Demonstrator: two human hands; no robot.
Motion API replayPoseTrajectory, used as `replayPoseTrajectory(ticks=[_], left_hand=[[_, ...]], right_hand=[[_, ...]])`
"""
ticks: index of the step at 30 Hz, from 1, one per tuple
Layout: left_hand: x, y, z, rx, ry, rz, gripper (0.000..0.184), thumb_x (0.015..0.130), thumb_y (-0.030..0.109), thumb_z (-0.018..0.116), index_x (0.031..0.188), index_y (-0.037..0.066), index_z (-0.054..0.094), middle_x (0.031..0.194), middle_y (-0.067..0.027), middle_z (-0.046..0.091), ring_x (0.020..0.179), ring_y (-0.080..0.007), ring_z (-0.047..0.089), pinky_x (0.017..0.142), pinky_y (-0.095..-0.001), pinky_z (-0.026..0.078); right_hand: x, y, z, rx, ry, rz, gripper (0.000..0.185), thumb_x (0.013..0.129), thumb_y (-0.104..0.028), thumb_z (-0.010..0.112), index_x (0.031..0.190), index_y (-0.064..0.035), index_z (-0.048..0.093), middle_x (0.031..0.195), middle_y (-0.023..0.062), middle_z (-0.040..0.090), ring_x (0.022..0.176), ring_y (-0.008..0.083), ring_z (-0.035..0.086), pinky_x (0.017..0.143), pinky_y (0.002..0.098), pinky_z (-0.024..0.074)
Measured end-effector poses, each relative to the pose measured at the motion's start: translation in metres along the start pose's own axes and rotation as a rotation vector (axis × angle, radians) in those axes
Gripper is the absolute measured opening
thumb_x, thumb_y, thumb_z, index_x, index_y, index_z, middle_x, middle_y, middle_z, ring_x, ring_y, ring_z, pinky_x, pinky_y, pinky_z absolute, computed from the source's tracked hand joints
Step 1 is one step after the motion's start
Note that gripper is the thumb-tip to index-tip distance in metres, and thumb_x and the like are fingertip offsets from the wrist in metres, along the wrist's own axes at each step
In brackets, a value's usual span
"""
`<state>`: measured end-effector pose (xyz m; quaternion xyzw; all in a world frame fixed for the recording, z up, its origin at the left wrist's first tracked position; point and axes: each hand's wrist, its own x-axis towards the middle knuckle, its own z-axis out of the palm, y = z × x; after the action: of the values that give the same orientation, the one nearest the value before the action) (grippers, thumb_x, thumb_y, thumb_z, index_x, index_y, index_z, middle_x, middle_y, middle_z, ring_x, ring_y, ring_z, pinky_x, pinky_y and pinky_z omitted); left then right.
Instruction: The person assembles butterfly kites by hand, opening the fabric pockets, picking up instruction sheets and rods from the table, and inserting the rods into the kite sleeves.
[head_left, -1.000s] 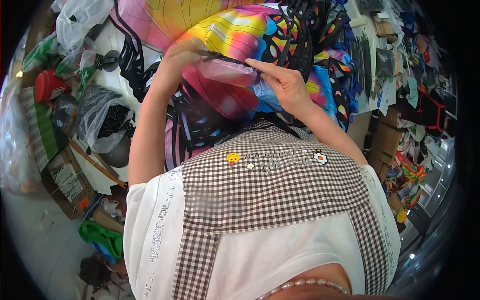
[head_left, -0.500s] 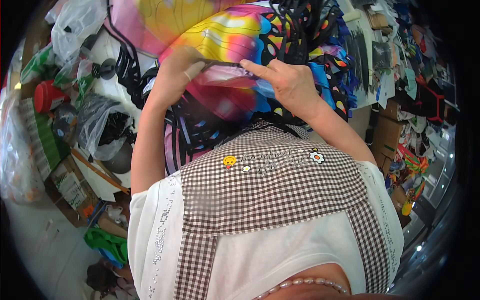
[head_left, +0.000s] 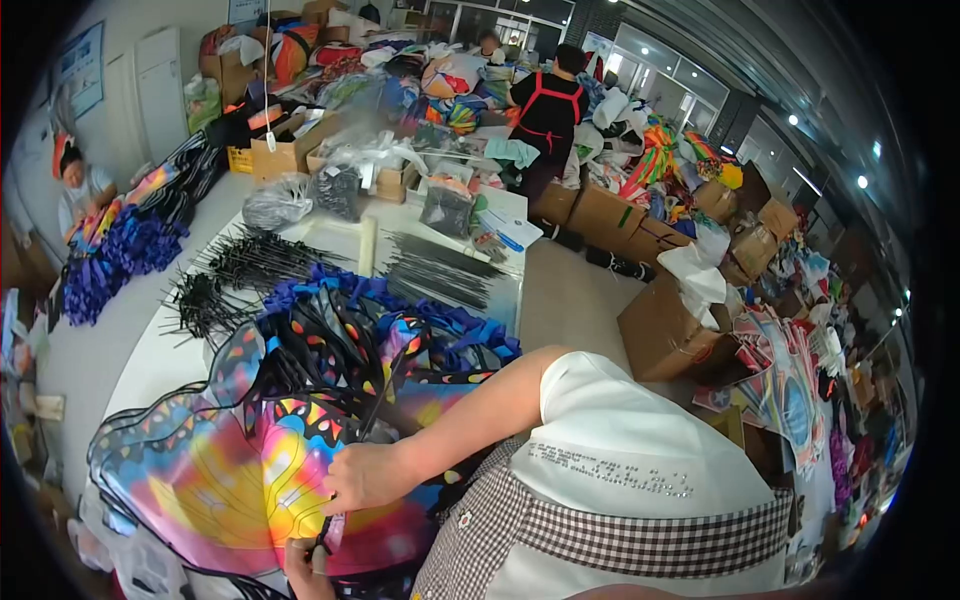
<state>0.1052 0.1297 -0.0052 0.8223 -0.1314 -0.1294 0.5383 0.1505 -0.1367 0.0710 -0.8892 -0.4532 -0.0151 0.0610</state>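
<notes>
Bright butterfly-print fabric (head_left: 210, 470), yellow, pink and blue with black borders, is heaped in front of me. My right hand (head_left: 368, 478) is closed, its fingers pinching a dark-edged part of this fabric. Lower down, my left hand (head_left: 303, 566) grips the same edge with thumb and fingers together; its wrist is cut off by the frame. A short length of pinkish, dark-edged fabric shows between the two hands. Beyond them lie gathered black folds and blue-purple ruffled ties (head_left: 450, 335) on the pile.
Thin black rods (head_left: 440, 270) lie in bundles on the white table (head_left: 150, 365), with clear plastic bags (head_left: 278, 203) behind. Cardboard boxes (head_left: 668, 325) stand to the right. One person (head_left: 552, 110) in a red-strapped apron is farther back; another person (head_left: 85, 190) sits at the left.
My view has swung up and to the right, bringing the room into sight. Both hands now appear lower and further left, still gripping the fabric edge.
</notes>
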Motion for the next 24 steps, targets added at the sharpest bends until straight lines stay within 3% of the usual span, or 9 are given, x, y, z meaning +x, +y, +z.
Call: replayPoseTrajectory(ticks=[4, 7, 12, 15, 19, 22, 23, 24], left_hand=[[0.000, 0.002, -0.005, 0.067, -0.029, 0.013, 0.017, 0.091, 0.008, 0.059, 0.105, -0.002, 0.061, 0.093, -0.0134, 0.063, 0.086, -0.0269, 0.057, 0.081, -0.0348, 0.045], [0.000, 0.007, -0.009, 0.104, -0.070, 0.034, 0.017, 0.090, 0.007, 0.059, 0.105, -0.002, 0.061, 0.093, -0.0130, 0.063, 0.086, -0.0273, 0.057, 0.082, -0.0355, 0.045], [0.007, 0.008, -0.010, 0.131, -0.160, 0.007, 0.018, 0.089, 0.006, 0.058, 0.105, -0.002, 0.061, 0.096, -0.0132, 0.063, 0.088, -0.0274, 0.057, 0.083, -0.0364, 0.045], [0.007, -0.002, -0.002, 0.111, -0.155, 0.035, 0.016, 0.090, 0.008, 0.058, 0.102, -0.002, 0.060, 0.094, -0.0130, 0.063, 0.088, -0.0272, 0.057, 0.083, -0.0362, 0.045], [0.008, -0.002, 0.007, -0.152, 0.018, 0.062, 0.019, 0.093, 0.010, 0.055, 0.107, -0.001, 0.060, 0.093, -0.0115, 0.063, 0.087, -0.0272, 0.058, 0.082, -0.0345, 0.045], [0.021, -0.001, 0.004, 0.088, -0.260, 0.023, 0.029, 0.096, 0.015, 0.054, 0.122, 0.004, 0.057, 0.101, -0.0112, 0.064, 0.093, -0.0254, 0.059, 0.087, -0.0324, 0.045], [0.022, 0.000, 0.008, 0.089, -0.261, 0.021, 0.029, 0.096, 0.015, 0.054, 0.122, 0.004, 0.057, 0.101, -0.0112, 0.064, 0.093, -0.0254, 0.059, 0.087, -0.0324, 0.045], [0.023, -0.001, 0.013, 0.047, -0.178, 0.044, 0.021, 0.094, 0.012, 0.054, 0.112, 0.002, 0.057, 0.093, -0.0084, 0.061, 0.086, -0.0203, 0.055, 0.080, -0.0301, 0.044]], right_hand=[[0.012, 0.011, 0.010, 0.178, -0.126, 0.009, 0.023, 0.078, -0.016, 0.063, 0.097, -0.0186, 0.075, 0.084, 0.0099, 0.071, 0.077, 0.0275, 0.067, 0.062, 0.0411, 0.0503], [0.026, 0.021, 0.052, 0.826, -0.144, 0.022, 0.018, 0.076, -0.017, 0.062, 0.091, -0.0188, 0.073, 0.076, 0.0098, 0.069, 0.075, 0.0276, 0.067, 0.060, 0.0421, 0.0500], [0.020, -0.003, 0.045, 0.598, 0.012, 0.082, 0.014, 0.076, -0.017, 0.062, 0.088, -0.0154, 0.070, 0.070, 0.0088, 0.067, 0.072, 0.0280, 0.067, 0.059, 0.0426, 0.0502], [0.019, -0.004, 0.030, 0.330, -0.047, -0.084, 0.009, 0.081, -0.016, 0.059, 0.079, -0.0098, 0.065, 0.069, 0.0089, 0.065, 0.064, 0.0289, 0.066, 0.051, 0.0429, 0.0482], [0.018, 0.000, 0.044, 0.249, 0.076, -0.074, 0.010, 0.081, -0.017, 0.059, 0.081, -0.0080, 0.061, 0.067, 0.0080, 0.063, 0.061, 0.0302, 0.065, 0.049, 0.0436, 0.0470], [0.024, -0.010, 0.052, 0.238, 0.060, -0.044, 0.012, 0.081, -0.020, 0.059, 0.083, -0.0081, 0.060, 0.066, 0.0069, 0.062, 0.063, 0.0293, 0.065, 0.050, 0.0429, 0.0464], [0.025, -0.013, 0.050, 0.230, 0.053, -0.029, 0.014, 0.080, -0.021, 0.060, 0.084, -0.0081, 0.060, 0.066, 0.0064, 0.061, 0.064, 0.0289, 0.065, 0.050, 0.0426, 0.0461], [0.025, -0.010, 0.041, 0.231, 0.056, -0.031, 0.014, 0.080, -0.021, 0.060, 0.084, -0.0081, 0.060, 0.066, 0.0064, 0.061, 0.064, 0.0289, 0.065, 0.050, 0.0426, 0.0461]])
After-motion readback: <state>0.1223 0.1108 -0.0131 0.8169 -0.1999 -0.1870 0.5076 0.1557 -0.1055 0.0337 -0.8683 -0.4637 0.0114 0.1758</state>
